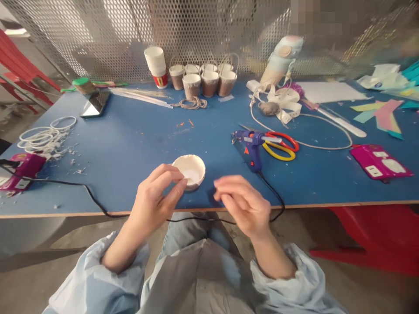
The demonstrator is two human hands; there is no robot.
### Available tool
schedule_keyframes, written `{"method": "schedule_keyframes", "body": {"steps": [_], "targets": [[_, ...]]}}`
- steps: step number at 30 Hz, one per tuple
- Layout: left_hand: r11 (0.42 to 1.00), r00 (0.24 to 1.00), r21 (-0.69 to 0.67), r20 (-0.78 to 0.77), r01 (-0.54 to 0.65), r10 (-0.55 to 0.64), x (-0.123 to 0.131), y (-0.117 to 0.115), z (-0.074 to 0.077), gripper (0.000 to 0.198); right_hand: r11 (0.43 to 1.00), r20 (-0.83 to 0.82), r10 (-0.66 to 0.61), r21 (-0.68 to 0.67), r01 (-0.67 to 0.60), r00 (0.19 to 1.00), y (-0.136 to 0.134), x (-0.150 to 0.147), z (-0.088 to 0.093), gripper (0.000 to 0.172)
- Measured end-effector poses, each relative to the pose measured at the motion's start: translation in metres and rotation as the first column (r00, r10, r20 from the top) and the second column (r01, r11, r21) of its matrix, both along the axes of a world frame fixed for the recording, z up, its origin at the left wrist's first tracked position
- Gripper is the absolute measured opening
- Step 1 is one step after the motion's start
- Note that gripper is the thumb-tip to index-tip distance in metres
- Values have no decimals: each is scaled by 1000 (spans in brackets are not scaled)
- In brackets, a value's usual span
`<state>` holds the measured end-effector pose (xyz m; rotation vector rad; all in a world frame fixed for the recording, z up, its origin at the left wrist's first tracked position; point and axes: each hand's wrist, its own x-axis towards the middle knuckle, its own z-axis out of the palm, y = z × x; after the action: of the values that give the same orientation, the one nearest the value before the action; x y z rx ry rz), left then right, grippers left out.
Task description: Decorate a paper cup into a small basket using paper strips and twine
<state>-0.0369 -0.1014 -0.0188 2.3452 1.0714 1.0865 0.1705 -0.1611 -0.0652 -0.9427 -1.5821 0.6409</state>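
Cord is the main worry: it leaves the glue gun right of centre, drops to the table's front edge and passes below both hands, so a sleeve or wrist catching it could drag the gun sideways. Its nozzle points left, and if it is hot, a careless reach of the right hand could mean a burn. The small white cup stands upright just below the centre of the frame, near the front edge of the blue table — a bump from the left hand might tip it or push it off. The scissors lie right beside the gun and might shift with it.

Both forearms rise from the bottom of the frame, angled inward. The left hand bends over the cup's near left side, thumb and fingertips drawn together at its rim; whether they grip it, I cannot tell. The right hand hangs apart from the cup, fingers curled toward the thumb — too blurred to tell whether anything is pinched there.
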Motion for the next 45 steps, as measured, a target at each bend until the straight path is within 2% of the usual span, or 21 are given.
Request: {"method": "schedule_keyframes", "body": {"steps": [2,3,4,5,8,10,12,16,19,23,25,27,30,32,33,35,37,38,39,41,45], "targets": [[1000,1000,20,1,5,-5,-1,0,-1,6,970,0,165,-180,-163,986,-25,5,-28,17],[1000,1000,25,7,1,-2,-1,0,-2,6,947,141,200,-283,-154,969,-35,5,-45,16],[1000,1000,26,13,-5,4,-1,0,-2,5,945,317,100,-328,10,943,-44,4,-64,17],[1000,1000,24,18,-12,11,-1,0,-3,5,934,381,38,-343,103,924,-49,1,-83,19],[999,999,21,26,-24,23,1,-1,-4,4,902,486,13,-383,200,874,-46,-10,-128,26],[999,999,32,28,-29,28,1,-2,-4,4,888,552,57,-408,210,832,-35,-17,-143,29],[998,999,47,21,-33,32,2,-3,-3,4,881,604,130,-434,188,786,-24,-23,-146,26],[998,999,55,8,-43,42,2,-3,-3,4,864,674,215,-469,184,707,-15,-34,-138,14],[998,999,55,23,-44,43,2,-3,-4,5,850,707,217,-476,226,673,-15,-44,-137,19],[998,999,53,21,-44,43,3,-4,-4,4,845,715,212,-477,243,666,-14,-52,-137,21],[998,999,57,26,-35,34,2,-4,-4,4,856,702,214,-470,216,680,-18,-51,-126,20],[998,999,58,35,-19,17,1,-4,-3,5,879,672,239,-456,137,701,-27,-45,-103,17],[998,999,54,51,12,-15,-1,-4,-4,7,899,588,346,-429,-81,731,-50,-25,-46,12],[998,998,56,63,26,-29,-1,-4,-5,8,881,381,445,-346,-322,810,-64,-8,-3,15],[998,997,59,68,30,-34,-2,-4,-5,8,883,301,454,-278,-378,839,-68,0,17,17],[997,996,66,72,42,-47,-2,-3,-7,9,940,221,333,-152,-304,917,-67,15,48,23],[996,995,73,71,59,-64,-2,-4,-8,12,995,200,92,30,-99,976,-52,25,65,29],[995,995,77,71,64,-70,-3,-4,-8,14,994,235,-57,101,34,970,-39,29,68,30],[994,995,83,71,68,-74,-3,-4,-9,16,976,292,-170,182,119,941,-23,31,68,30],[993,994,87,67,75,-81,-4,-4,-9,19,942,437,-284,294,163,853,11,32,59,23],[993,995,73,34,94,-97,-8,-4,-12,24,944,626,-305,299,140,718,64,32,30,15]]}}
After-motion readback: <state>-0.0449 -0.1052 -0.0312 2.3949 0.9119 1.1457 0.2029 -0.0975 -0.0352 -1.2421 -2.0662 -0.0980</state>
